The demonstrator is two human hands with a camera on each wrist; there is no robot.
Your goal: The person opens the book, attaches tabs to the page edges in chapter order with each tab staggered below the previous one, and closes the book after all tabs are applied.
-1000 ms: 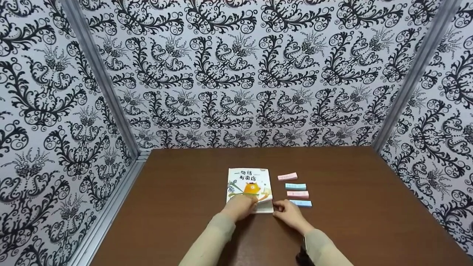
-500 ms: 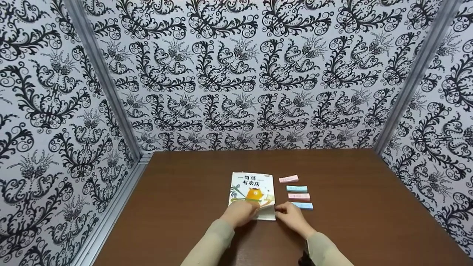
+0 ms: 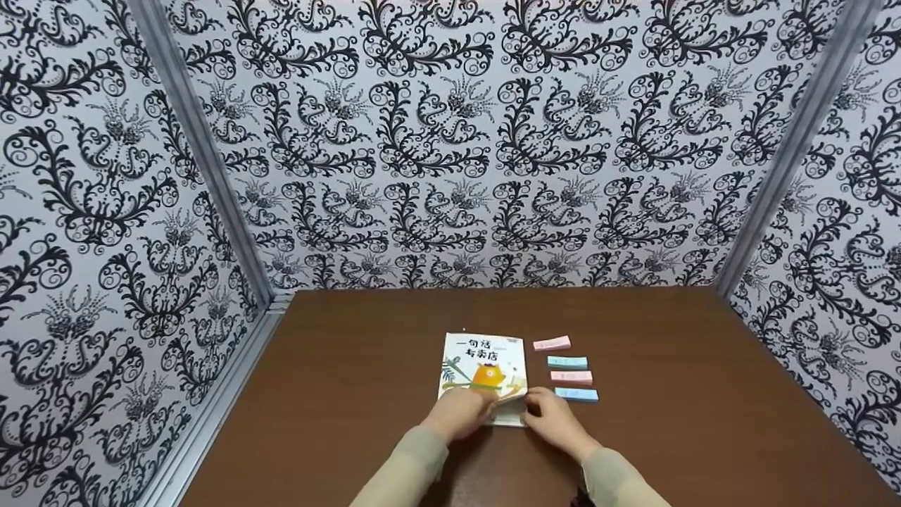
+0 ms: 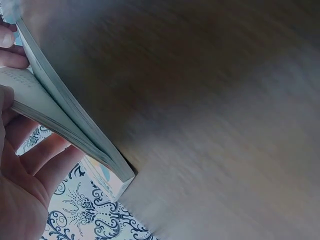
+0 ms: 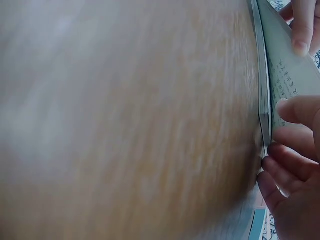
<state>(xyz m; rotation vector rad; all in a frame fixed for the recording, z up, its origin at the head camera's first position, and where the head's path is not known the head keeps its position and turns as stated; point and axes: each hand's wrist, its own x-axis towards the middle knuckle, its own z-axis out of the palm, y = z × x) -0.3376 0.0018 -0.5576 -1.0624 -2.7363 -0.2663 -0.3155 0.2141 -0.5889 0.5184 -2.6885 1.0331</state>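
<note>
A picture book [image 3: 486,358] with a white cover and an orange cartoon animal lies on the brown table. My left hand [image 3: 461,412] grips its cover and upper pages near the bottom, thumb on the page side. The lifted part stands apart from the lower pages, as the left wrist view shows, baring a printed page [image 4: 22,82]. At the book's right edge, my right hand [image 3: 556,421] holds the pages between curled fingers and thumb. In the right wrist view its thumb and a finger lie over the printed page [image 5: 290,77]; other fingertips touch the book's edge.
Right of the book lie several small paper strips with faint writing: a pink strip [image 3: 552,343], a teal strip [image 3: 567,362], another pink strip [image 3: 571,377] and a blue strip [image 3: 576,394]. Patterned walls [image 3: 457,176] with metal posts enclose the table [image 3: 338,394].
The book and strips sit slightly lower in the head view, as do the table and walls. My right fingers have shifted up onto the book's edge. My left hand keeps its grip.
</note>
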